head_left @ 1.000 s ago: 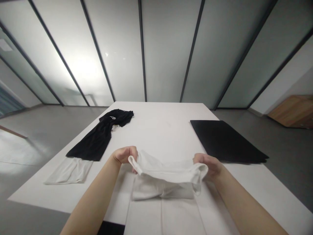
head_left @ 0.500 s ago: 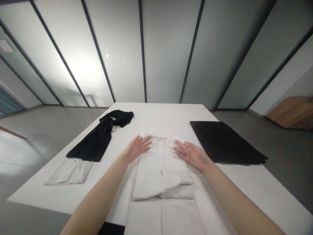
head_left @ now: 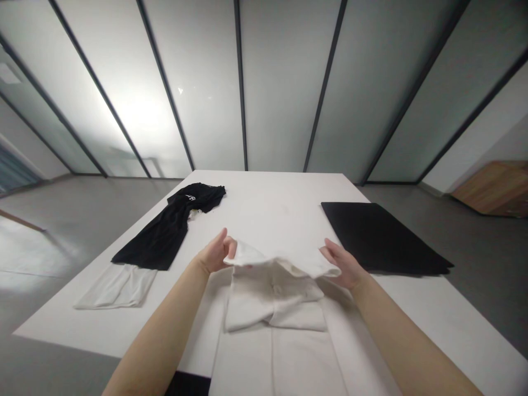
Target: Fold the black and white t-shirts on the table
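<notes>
Sides folded in, the white garment [head_left: 274, 300] has its top end raised, pinched by the fingers of the left hand [head_left: 214, 256], with the spread fingers of the right hand [head_left: 342, 267] beneath it.

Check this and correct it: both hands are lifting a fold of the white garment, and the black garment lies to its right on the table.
One point is wrong: the black garment lies to the left of the white garment, not its right, as the head view shows. The rest stands: the left hand and right hand are lifting a fold of it on the table.
</notes>
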`<state>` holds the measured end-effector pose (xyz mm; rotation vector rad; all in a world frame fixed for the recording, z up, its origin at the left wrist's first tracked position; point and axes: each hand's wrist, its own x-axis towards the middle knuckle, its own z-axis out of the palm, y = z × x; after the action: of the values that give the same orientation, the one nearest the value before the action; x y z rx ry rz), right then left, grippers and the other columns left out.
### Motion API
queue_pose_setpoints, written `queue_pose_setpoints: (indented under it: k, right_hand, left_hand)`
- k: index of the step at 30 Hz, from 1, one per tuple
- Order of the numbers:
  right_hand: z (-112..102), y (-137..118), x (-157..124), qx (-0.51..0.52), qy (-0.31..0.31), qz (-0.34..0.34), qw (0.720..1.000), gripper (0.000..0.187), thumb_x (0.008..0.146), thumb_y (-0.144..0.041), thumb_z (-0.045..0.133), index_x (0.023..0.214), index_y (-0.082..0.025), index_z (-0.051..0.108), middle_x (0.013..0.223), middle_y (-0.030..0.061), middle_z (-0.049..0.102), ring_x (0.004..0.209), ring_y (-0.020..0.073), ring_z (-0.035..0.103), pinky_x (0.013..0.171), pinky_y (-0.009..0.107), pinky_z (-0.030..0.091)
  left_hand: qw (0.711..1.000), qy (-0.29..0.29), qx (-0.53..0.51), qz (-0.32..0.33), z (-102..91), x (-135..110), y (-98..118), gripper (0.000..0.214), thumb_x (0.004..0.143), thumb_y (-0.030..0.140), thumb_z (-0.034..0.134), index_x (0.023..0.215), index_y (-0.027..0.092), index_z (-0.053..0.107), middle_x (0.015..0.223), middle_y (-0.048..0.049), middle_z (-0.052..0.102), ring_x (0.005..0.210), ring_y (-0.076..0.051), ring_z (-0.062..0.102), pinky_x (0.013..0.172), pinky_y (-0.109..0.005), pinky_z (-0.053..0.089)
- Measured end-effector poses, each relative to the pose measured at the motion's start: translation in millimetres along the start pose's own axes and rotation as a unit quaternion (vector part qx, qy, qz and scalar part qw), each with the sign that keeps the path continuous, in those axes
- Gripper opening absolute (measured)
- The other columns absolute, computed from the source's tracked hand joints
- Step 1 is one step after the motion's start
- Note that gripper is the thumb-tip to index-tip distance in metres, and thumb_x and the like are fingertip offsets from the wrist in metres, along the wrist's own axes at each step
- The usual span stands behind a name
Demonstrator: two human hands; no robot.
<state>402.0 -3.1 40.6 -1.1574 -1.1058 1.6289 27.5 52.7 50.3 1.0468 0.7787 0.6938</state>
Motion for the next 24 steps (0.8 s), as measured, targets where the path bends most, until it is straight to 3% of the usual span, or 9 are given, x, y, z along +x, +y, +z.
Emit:
queue_pose_setpoints:
  k: [3, 6, 9, 12, 15, 18, 21, 24]
  right_hand:
    - [-4.0, 5.5, 4.7, -0.040, -0.005, 0.092, 0.995, 0.058, 0.087, -0.069, 0.070, 0.062, -0.025, 0.042, 0.052, -0.0033, 0.049, 0.058, 0.0174, 0.055, 0.064, 0.031, 0.052]
    - [-3.1, 8.3, 8.8, -0.007, 0.032, 0.138, 0.990, 0.038, 0.092, -0.055, 0.072, 0.084, -0.025, 0.050, 0.063, -0.0053, 0.057, 0.055, 0.0142, 0.055, 0.054, 0.024, 0.046]
    - [-0.5, 7.9, 7.5, 0.002, 0.037, 0.124, 0.992, 0.033, 0.094, -0.052, 0.071, 0.111, -0.030, 0.054, 0.075, -0.0053, 0.064, 0.060, 0.0144, 0.061, 0.055, 0.023, 0.049]
    - [1.0, 7.8, 2.6, -0.034, -0.019, 0.126, 0.991, 0.049, 0.093, -0.053, 0.073, 0.134, -0.033, 0.054, 0.097, 0.0009, 0.073, 0.081, 0.0195, 0.072, 0.068, 0.030, 0.058]
    - [2.6, 9.8, 0.3, -0.042, -0.067, 0.138, 0.987, 0.050, 0.090, -0.053, 0.075, 0.132, -0.030, 0.062, 0.115, 0.0061, 0.075, 0.103, 0.0238, 0.073, 0.084, 0.037, 0.061]
    - [7.4, 9.8, 3.3, -0.072, -0.036, 0.117, 0.990, 0.040, 0.088, -0.051, 0.075, 0.116, -0.025, 0.073, 0.118, 0.0089, 0.076, 0.107, 0.0252, 0.072, 0.088, 0.037, 0.059]
    - [15.2, 6.4, 8.1, -0.163, 0.078, -0.005, 0.984, 0.036, 0.089, -0.051, 0.071, 0.107, -0.021, 0.077, 0.116, 0.0098, 0.076, 0.108, 0.0263, 0.068, 0.090, 0.034, 0.057]
    - [21.6, 4.5, 9.1, -0.226, 0.165, -0.134, 0.951, 0.046, 0.093, -0.053, 0.062, 0.127, -0.024, 0.073, 0.103, 0.0075, 0.075, 0.097, 0.0261, 0.066, 0.083, 0.034, 0.055]
  left_hand:
    - [0.991, -0.051, 0.077, -0.093, -9.2, 2.2, -2.2, 0.066, 0.089, 0.076, 0.066, 0.055, 0.021, 0.054, 0.058, -0.0052, 0.059, 0.059, -0.019, 0.060, 0.061, -0.031, 0.053]
    - [0.991, 0.014, 0.065, -0.116, -11.4, 13.2, -7.3, 0.046, 0.089, 0.060, 0.076, 0.074, 0.019, 0.061, 0.059, 0.0005, 0.058, 0.052, -0.015, 0.058, 0.052, -0.025, 0.050]
    - [0.988, 0.100, 0.037, -0.108, -9.7, 21.3, -11.5, 0.042, 0.090, 0.057, 0.075, 0.103, 0.020, 0.063, 0.073, -0.0026, 0.069, 0.061, -0.019, 0.069, 0.057, -0.027, 0.055]
    - [0.992, 0.092, 0.031, -0.087, -6.3, 19.7, -13.3, 0.054, 0.089, 0.057, 0.079, 0.127, 0.023, 0.061, 0.094, -0.0073, 0.077, 0.080, -0.023, 0.077, 0.069, -0.032, 0.061]
    - [0.994, 0.027, 0.041, -0.095, -0.7, 15.1, -15.0, 0.056, 0.086, 0.051, 0.083, 0.133, 0.026, 0.066, 0.122, -0.0123, 0.076, 0.109, -0.028, 0.075, 0.087, -0.036, 0.062]
    - [0.989, 0.017, 0.104, -0.100, 6.2, 16.2, -17.4, 0.042, 0.087, 0.049, 0.081, 0.120, 0.023, 0.076, 0.131, -0.0141, 0.075, 0.118, -0.031, 0.072, 0.091, -0.038, 0.060]
    - [0.974, 0.119, 0.191, -0.011, 13.5, 22.1, -15.9, 0.030, 0.088, 0.042, 0.075, 0.110, 0.021, 0.080, 0.129, -0.0139, 0.076, 0.126, -0.034, 0.067, 0.102, -0.041, 0.055]
    - [0.936, 0.206, 0.236, 0.159, 22.1, 25.8, -8.1, 0.032, 0.091, 0.035, 0.069, 0.120, 0.022, 0.078, 0.141, -0.0107, 0.070, 0.141, -0.032, 0.055, 0.118, -0.041, 0.042]
